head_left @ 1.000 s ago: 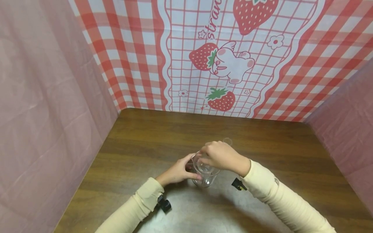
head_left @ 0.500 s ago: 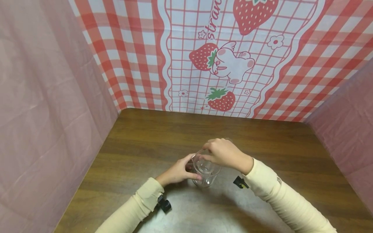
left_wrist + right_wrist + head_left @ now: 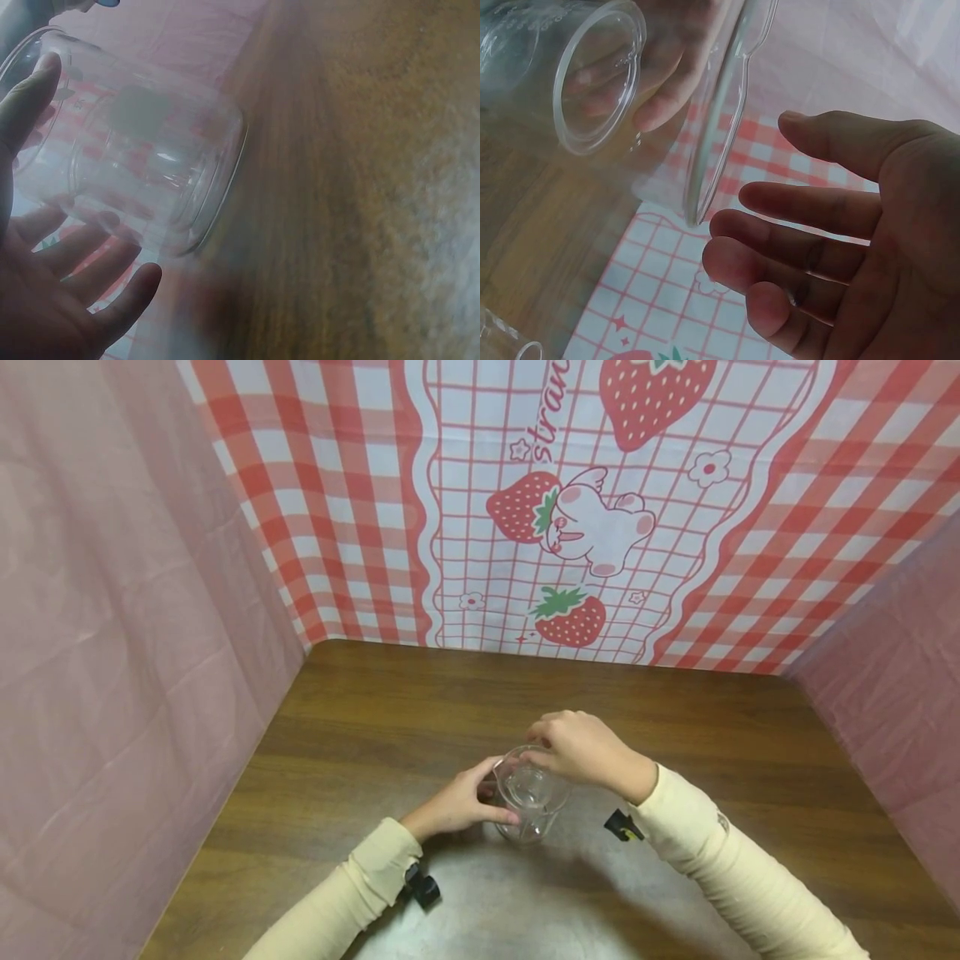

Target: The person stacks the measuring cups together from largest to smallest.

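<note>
A clear glass beaker (image 3: 537, 823) with a pouring lip stands upright near the middle of the table. My left hand (image 3: 453, 800) grips its left side, thumb in front and fingers behind; the left wrist view shows the hand (image 3: 64, 289) spread round the glass. Inside the beaker sits a smaller clear cup (image 3: 517, 75), its round rim well below the beaker's own. Over the beaker's far right rim is my right hand (image 3: 588, 747). In the right wrist view its fingers (image 3: 739, 262) are loosely bent and hold nothing, just outside the mouth.
Another small clear vessel (image 3: 502, 337) shows at the lower left corner of the right wrist view. The wooden table (image 3: 360, 718) meets a strawberry-print checked cloth (image 3: 487, 568) at the back, with pink curtains (image 3: 135, 610) on both sides.
My right hand has drawn up out of the beaker's mouth, backward and slightly right, leaving the smaller cup inside. The left hand and the beaker have stayed put.
</note>
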Tool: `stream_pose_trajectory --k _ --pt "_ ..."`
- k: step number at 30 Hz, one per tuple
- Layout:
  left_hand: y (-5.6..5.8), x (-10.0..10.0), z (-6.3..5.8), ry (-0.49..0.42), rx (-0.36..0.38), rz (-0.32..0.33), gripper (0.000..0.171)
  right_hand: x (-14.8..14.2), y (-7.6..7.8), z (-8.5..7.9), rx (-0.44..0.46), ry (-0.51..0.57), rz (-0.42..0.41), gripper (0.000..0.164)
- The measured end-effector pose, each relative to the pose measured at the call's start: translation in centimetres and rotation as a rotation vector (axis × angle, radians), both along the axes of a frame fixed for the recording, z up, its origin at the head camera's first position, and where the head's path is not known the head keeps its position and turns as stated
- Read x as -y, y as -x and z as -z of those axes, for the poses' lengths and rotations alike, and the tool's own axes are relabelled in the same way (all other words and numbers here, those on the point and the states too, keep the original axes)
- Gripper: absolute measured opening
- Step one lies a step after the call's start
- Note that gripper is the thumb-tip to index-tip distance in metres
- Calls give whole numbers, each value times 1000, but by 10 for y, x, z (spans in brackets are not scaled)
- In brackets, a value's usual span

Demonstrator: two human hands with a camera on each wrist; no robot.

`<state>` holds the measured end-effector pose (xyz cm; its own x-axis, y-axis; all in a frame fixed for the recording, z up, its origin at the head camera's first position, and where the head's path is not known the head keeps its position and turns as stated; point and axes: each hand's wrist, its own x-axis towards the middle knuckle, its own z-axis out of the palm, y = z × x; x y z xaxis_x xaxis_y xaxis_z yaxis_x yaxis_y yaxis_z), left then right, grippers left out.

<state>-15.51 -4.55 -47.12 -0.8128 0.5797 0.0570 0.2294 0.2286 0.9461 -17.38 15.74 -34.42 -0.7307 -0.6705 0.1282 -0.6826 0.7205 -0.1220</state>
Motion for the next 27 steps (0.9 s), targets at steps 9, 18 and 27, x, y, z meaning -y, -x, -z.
stream_pose_trajectory --k 9,18,27 --pt "-3 1 3 -7 10 10 78 -5 3 -3 39 12 24 28" --pt "-1 1 1 -1 -17 8 78 -13 10 -6 2 21 65 28" --pt "0 1 2 7 -19 1 77 -18 18 -5 -10 43 148 38"
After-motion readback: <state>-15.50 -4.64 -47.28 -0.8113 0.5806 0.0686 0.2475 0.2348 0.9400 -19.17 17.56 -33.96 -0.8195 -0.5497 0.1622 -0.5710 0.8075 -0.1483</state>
